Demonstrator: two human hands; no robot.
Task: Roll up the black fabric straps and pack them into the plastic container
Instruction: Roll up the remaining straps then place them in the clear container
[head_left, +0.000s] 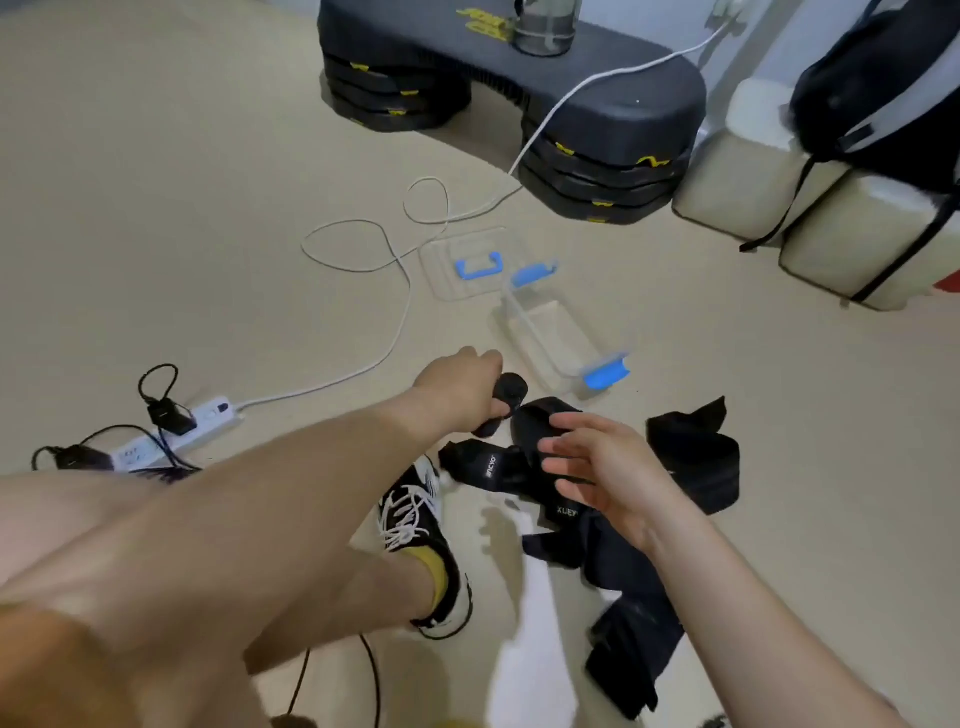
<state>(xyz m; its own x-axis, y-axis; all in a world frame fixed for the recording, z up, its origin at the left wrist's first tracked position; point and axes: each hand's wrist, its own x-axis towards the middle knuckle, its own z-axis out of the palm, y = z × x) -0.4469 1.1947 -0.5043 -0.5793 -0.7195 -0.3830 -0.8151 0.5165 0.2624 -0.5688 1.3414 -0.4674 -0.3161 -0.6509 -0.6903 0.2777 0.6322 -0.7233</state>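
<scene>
1. The rolled strap (508, 397) is sitting in the left hand (460, 387) and sticking out past the fingers. It is pointing toward the plastic container (519, 327), which is standing open on the floor just beyond it and not touching it.
2. The loose straps (558, 543) are lying in a tangled heap on the floor, under and beside the right hand (597, 467). A folded black piece (696, 457) is lying just to the right of that hand.
3. The left hand is curling its fingers round the rolled strap and gripping it closely, knuckles turned up.
4. The right hand is hovering over the heap with its fingers spread and relaxed, gripping nothing. Whether the fingertips are touching the fabric below cannot be told.
5. White lettering is showing on two straps. One is reading "XLEY", partly covered. The other, nearer the shoe (415, 519), is looking like "NCYO" but is too blurred to be sure.
6. The lid (441, 283), carrying a blue handle, is lying flat just beside the container, whose two ends are carrying blue clips.
7. A white cable (400, 322) is running past the lid to a power strip (176, 431) lying well to the left.
</scene>
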